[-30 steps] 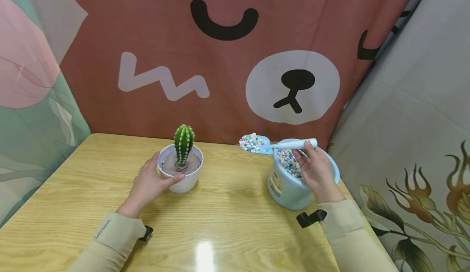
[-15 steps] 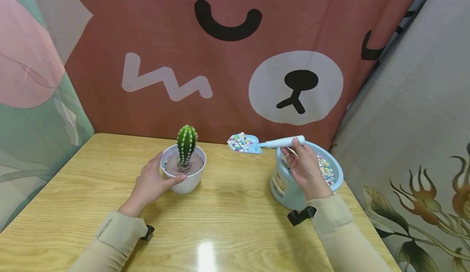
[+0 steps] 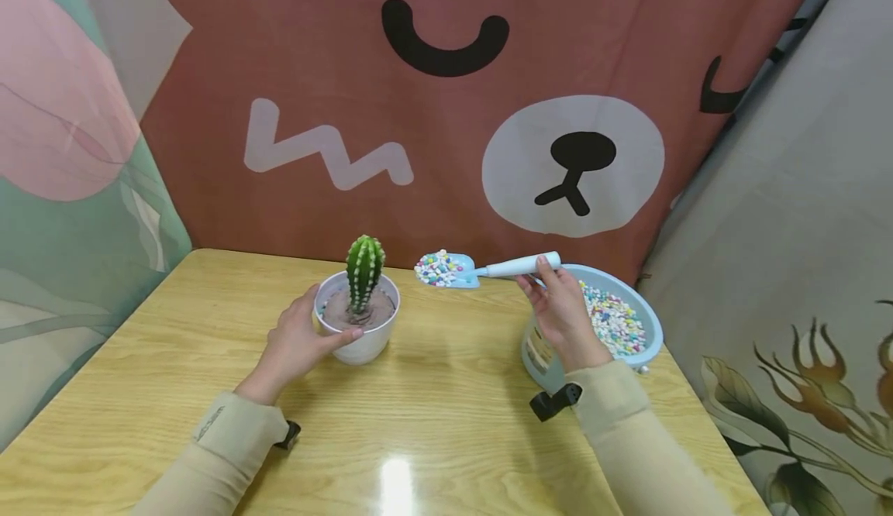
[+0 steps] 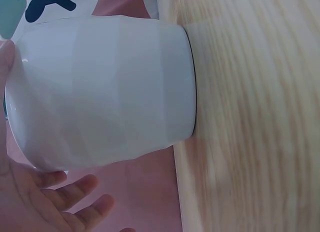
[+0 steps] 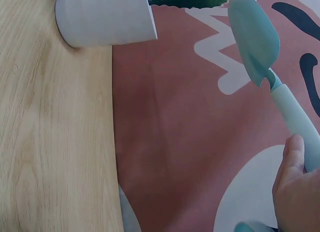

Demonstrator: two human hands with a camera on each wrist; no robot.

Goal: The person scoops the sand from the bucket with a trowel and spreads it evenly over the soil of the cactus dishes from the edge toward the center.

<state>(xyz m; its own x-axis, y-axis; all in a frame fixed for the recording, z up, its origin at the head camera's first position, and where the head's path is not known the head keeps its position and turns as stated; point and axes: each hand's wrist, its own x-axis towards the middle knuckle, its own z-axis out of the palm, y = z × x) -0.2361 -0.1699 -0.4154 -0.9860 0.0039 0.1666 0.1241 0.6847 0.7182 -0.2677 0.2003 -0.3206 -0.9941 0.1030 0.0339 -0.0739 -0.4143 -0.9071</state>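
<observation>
A small green cactus [image 3: 365, 272] stands upright in a white flower pot [image 3: 370, 342] on the table. My left hand [image 3: 296, 345] holds the pot at its rim, thumb on the near side; in the left wrist view several fingers [image 4: 82, 192] show beyond the white wall. My right hand [image 3: 561, 311] grips a light blue garden trowel [image 3: 516, 266] by its handle. On the trowel's blade lies a heap of small coloured pebbles [image 3: 439, 268]. The blade points left and is held in the air, between the pot and a blue bucket [image 3: 652, 334].
The bucket, partly hidden behind my right hand, holds many more coloured pebbles [image 3: 617, 322] and stands near the table's right edge. A hanging cloth with a bear face [image 3: 453, 190] closes off the back of the wooden table [image 3: 446, 407]. A floral curtain [image 3: 802, 268] hangs on the right.
My right hand has carried the loaded trowel leftward from above the bucket toward the cactus. My left hand stays on the pot. The whole view has shifted slightly.
</observation>
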